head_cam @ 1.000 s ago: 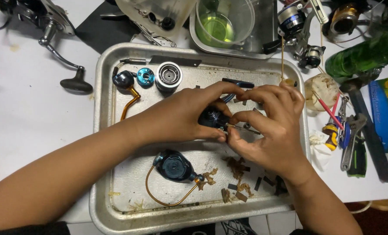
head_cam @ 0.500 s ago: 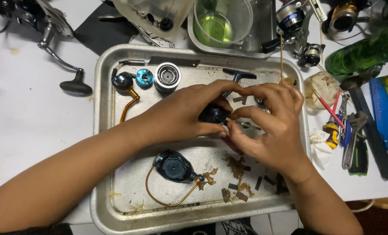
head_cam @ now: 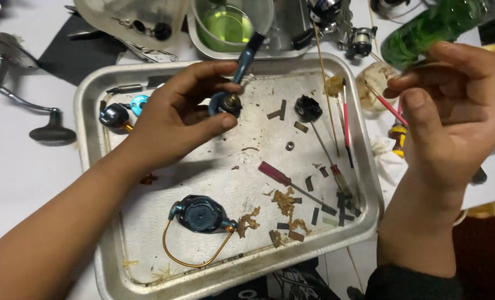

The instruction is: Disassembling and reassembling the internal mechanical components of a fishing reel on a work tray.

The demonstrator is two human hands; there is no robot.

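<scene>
Left hand point(head_cam: 178, 119) pinching a blue reel body point(head_cam: 233, 94) over the metal tray point(head_cam: 91, 94); right hand point(head_cam: 453, 111) at 3 o'clock pinches what looks like a thin red brush point(head_cam: 385, 103).

Bright, even overhead light; sharp centre, soft edges

The metal tray point(head_cam: 91, 111) shows dull glare on its rim, and the left hand point(head_cam: 180, 116) casts a soft shadow near and left of itself on the tray floor. The right hand point(head_cam: 453, 111) is slightly motion-blurred; far corners look soft and bent by wide-angle distortion.
</scene>
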